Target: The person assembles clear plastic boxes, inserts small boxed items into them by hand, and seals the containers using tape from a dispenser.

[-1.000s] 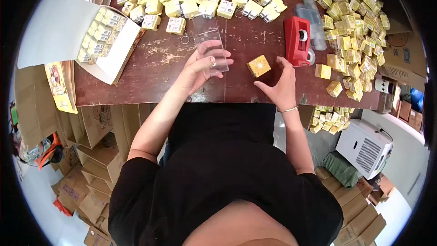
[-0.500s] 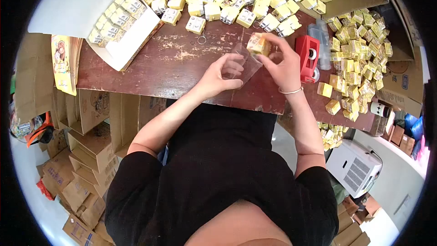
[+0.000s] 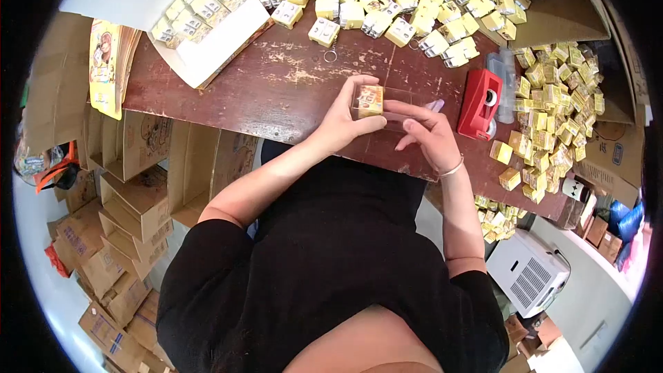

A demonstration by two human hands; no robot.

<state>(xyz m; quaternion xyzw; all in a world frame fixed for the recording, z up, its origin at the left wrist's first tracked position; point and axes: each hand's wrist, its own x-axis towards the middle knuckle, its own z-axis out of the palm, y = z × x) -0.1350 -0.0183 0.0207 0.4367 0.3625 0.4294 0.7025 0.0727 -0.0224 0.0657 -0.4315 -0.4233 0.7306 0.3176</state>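
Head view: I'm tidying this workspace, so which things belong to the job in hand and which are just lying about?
Likely the job:
clear plastic case, in left hand, right hand against it
small yellow box, apparently inside it
loose yellow boxes, seemingly alike
red tape dispenser, perhaps, though untouched

Likely just lying about:
white appliance
cardboard boxes at left

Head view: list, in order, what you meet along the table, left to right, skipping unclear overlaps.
Yellow printed stack, white box's filled body, small held box, red tape dispenser, heap of yellow boxes.
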